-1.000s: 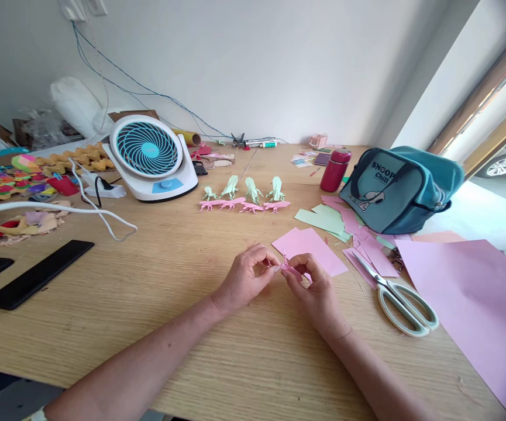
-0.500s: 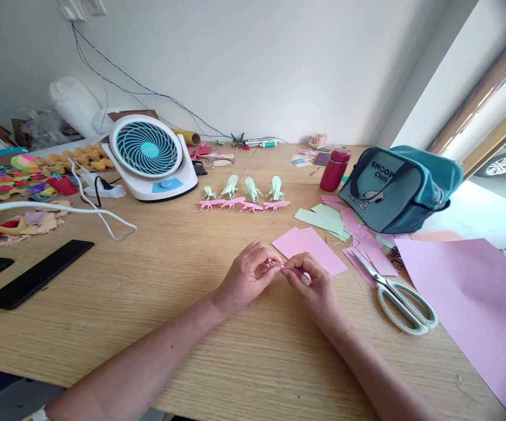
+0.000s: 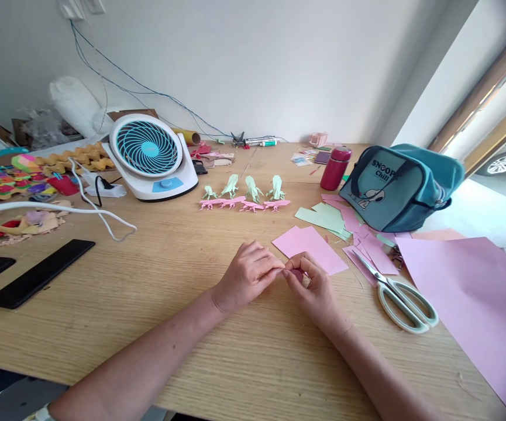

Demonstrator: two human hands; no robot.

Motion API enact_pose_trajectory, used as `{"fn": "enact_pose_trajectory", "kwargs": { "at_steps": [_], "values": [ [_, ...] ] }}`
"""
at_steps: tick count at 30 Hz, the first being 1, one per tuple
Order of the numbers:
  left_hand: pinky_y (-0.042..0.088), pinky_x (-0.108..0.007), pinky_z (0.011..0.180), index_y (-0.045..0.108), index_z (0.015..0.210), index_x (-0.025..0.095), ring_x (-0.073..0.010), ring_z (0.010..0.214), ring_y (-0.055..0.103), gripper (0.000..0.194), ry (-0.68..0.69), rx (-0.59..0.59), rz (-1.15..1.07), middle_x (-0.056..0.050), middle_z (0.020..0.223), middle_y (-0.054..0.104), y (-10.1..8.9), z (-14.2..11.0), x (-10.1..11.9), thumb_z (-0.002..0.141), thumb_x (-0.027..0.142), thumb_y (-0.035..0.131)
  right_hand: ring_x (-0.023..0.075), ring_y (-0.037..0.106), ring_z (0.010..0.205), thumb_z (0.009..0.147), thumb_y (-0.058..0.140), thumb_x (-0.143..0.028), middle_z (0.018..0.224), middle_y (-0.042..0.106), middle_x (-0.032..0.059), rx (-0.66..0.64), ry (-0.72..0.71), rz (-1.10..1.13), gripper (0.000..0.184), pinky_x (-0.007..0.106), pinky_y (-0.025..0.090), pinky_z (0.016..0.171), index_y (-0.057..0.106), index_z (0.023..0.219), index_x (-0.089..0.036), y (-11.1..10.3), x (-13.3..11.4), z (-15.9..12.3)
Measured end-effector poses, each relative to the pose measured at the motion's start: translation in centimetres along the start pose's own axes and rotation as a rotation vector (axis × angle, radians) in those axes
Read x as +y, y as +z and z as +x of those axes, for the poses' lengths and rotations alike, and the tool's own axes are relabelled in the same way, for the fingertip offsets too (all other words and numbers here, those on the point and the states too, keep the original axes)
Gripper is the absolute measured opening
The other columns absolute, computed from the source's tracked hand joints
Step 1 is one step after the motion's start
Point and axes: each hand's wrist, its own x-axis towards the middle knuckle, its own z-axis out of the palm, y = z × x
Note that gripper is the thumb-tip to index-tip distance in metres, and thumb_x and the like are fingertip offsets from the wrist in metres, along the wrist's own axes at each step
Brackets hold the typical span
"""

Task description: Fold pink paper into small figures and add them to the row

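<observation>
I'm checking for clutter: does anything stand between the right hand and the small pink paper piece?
Nothing visible does: the right hand pinches the pink paper piece directly, fingertips close against the left hand. The scissors lie apart, farther right.

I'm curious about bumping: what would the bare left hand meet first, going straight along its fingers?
Probably the bare right hand, pinching small folded pink paper; whether the left hand touches the right is unclear.

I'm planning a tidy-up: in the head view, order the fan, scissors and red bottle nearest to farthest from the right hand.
1. Scissors, to the right of the right hand.
2. Red bottle, farther back, left of the teal bag.
3. Fan, back left.
</observation>
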Motion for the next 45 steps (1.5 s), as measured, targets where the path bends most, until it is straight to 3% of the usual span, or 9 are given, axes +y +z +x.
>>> {"fn": "enact_pose_trajectory", "kwargs": {
  "at_steps": [8,19,27,35,45],
  "values": [
    [0.039,-0.035,0.082,0.069,0.097,0.021,-0.0183,0.088,0.054,0.015,0.078,-0.081,0.125,-0.003,0.09,0.071,-0.6,-0.11,-0.42,0.094,0.021,0.054,0.0174,0.053,0.074,0.091,0.056,-0.021,0.08,0.058,0.0027,-0.016,0.021,-0.024,0.013,0.03,0.042,0.068,0.06,0.078,-0.021,-0.11,0.17,-0.07],
    [0.035,-0.038,0.082,0.062,0.083,0.017,-0.0197,0.087,0.054,0.021,0.146,-0.146,0.309,-0.005,0.084,0.068,-0.61,0.33,0.31,0.097,0.022,0.048,0.0187,0.055,0.076,0.089,0.055,-0.018,0.083,0.058,0.0036,-0.05,0.006,-0.117,0.012,0.03,0.043,0.067,0.059,0.079,-0.022,-0.12,0.58,-0.41],
    [0.034,-0.039,0.081,0.061,0.087,0.016,-0.0217,0.088,0.05,0.021,0.114,-0.238,0.325,-0.006,0.086,0.064,-0.44,0.31,0.16,0.098,0.027,0.047,0.0199,0.055,0.08,0.089,0.053,-0.014,0.084,0.058,0.004,-0.075,-0.037,-0.176,0.013,0.033,0.043,0.071,0.056,0.079,-0.022,-0.02,0.55,-0.48],
    [0.035,-0.034,0.076,0.06,0.085,0.017,-0.0207,0.09,0.05,0.012,-0.023,-0.338,0.197,-0.005,0.096,0.06,-0.64,0.39,0.17,0.093,0.022,0.054,0.0208,0.056,0.083,0.09,0.051,-0.014,0.087,0.059,0.005,-0.118,-0.037,-0.173,0.013,0.034,0.045,0.074,0.057,0.081,-0.022,0.1,0.44,-0.53],
    [0.042,-0.031,0.079,0.059,0.078,0.017,-0.0173,0.088,0.053,0.024,-0.107,-0.187,-0.087,-0.005,0.093,0.056,-0.48,0.39,-0.55,0.097,0.021,0.044,0.0189,0.057,0.075,0.091,0.055,-0.031,0.08,0.061,0.0037,-0.05,0.086,0.001,0.018,0.03,0.046,0.068,0.059,0.077,-0.021,0.0,0.39,-0.13]
  ]
}}
